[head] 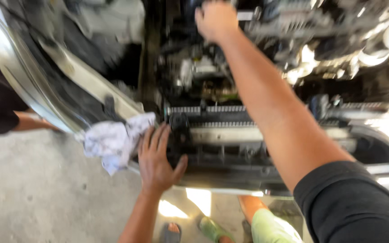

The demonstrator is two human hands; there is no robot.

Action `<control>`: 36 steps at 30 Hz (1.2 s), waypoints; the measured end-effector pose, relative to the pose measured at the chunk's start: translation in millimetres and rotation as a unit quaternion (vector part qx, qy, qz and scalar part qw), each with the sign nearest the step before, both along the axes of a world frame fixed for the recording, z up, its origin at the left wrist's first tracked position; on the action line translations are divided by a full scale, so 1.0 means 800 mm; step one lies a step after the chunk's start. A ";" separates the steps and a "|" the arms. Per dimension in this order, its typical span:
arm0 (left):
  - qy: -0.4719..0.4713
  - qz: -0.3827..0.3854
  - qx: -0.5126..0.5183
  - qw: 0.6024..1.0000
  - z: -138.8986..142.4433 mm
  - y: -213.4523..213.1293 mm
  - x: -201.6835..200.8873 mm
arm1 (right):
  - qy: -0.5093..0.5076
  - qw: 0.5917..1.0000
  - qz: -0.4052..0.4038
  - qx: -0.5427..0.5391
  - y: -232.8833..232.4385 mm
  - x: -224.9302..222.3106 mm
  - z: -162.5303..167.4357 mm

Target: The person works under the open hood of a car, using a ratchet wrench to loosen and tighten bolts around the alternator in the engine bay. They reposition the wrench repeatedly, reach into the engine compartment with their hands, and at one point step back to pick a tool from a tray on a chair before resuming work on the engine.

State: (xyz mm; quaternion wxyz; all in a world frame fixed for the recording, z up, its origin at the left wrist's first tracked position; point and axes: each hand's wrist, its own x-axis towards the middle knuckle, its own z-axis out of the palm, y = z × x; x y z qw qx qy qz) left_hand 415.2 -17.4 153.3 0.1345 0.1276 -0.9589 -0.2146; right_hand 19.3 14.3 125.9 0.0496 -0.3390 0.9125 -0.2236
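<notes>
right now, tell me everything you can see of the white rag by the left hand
The white rag is a crumpled, soft-looking cloth with faint grey smudges, though the picture is blurred. It lies bunched on the front edge of the car's open engine bay, one corner hanging toward the concrete floor. The left hand rests flat beside it, fingers touching its right edge.

crumpled white cloth rag (113,141) on front panel, left of centre | left hand (157,157) just right of it | right hand (215,20) top centre, in engine bay (212,76)
</notes>
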 end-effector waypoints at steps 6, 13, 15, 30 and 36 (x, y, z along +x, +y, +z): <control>-0.021 0.005 0.006 1.000 0.010 -0.005 -0.020 | -0.105 0.980 -0.004 0.168 -0.010 -0.046 0.004; -0.046 0.023 0.004 0.999 0.005 -0.008 -0.023 | -0.092 0.990 0.010 0.110 -0.004 -0.060 -0.019; -0.050 0.023 0.007 0.998 0.008 -0.008 -0.024 | -0.069 0.995 0.017 0.066 -0.002 -0.058 -0.010; -0.045 0.028 -0.041 0.998 0.024 0.015 -0.030 | -0.204 0.973 0.104 0.033 0.340 0.241 0.160; -0.068 0.022 -0.056 0.996 0.011 0.018 -0.019 | -0.344 0.898 -0.179 0.208 0.576 0.425 0.153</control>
